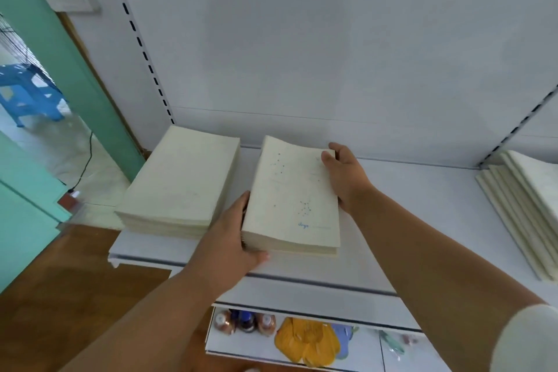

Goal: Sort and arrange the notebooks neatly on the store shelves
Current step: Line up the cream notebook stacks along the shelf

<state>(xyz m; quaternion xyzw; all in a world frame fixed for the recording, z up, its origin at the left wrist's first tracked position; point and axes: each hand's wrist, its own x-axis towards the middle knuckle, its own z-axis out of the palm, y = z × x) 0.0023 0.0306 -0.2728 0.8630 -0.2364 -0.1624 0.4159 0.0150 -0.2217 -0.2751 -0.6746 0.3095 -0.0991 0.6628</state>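
fingers of left hand (232,235) and right hand (347,175) clasp opposite sides of middle notebook stack (291,199) on white shelf (407,220).

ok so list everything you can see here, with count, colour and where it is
middle notebook stack: one, cream with small blue marks, middle of the shelf, held between both hands
left notebook stack: one, plain cream, left end of the shelf
right notebook stack: one, cream, fanned, right edge of view
shelf: one, white, under all three stacks
back panel: one, white, behind the shelf
bottles: three, copper and dark, lower shelf
yellow item: one, lower shelf, kind unclear
stool: one, blue, far left on the floor
left hand: grips the middle stack's near left corner
right hand: grips its far right edge
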